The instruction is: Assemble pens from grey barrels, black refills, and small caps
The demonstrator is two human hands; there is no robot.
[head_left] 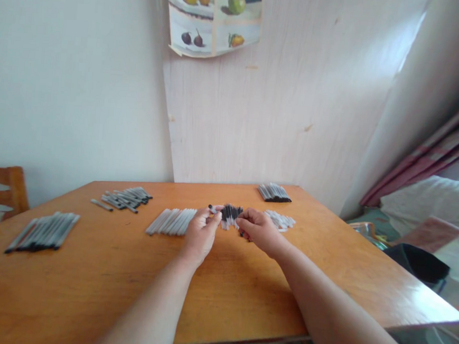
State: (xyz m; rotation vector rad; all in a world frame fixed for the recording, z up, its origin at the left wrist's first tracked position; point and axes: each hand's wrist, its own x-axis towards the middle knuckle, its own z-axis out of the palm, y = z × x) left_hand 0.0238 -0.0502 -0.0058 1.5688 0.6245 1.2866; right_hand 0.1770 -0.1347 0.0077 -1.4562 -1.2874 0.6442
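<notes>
My left hand [202, 231] is closed, thumb against fingers, around a pale pen part [214, 209] whose black end points left. To its right, my right hand [260, 229] hovers at the pile with thumb and fingertips pinched together. Whatever sits in that pinch is too small to make out. Between the hands lies a heap of thin, clear pieces with black ends [231, 212]. A row of whitish pen barrels [171, 221] rests beside my left hand. Beyond my right hand are several small clear caps or tubes [280, 219], partly covered by the hand.
Black-ended pens form a row [45, 232] at the left, a loose pile [126, 198] farther back and a neat stack [274, 192] at the far right. The wooden table [125, 291] meets the wall. A chair [13, 187] stands left, a black bin [416, 263] right.
</notes>
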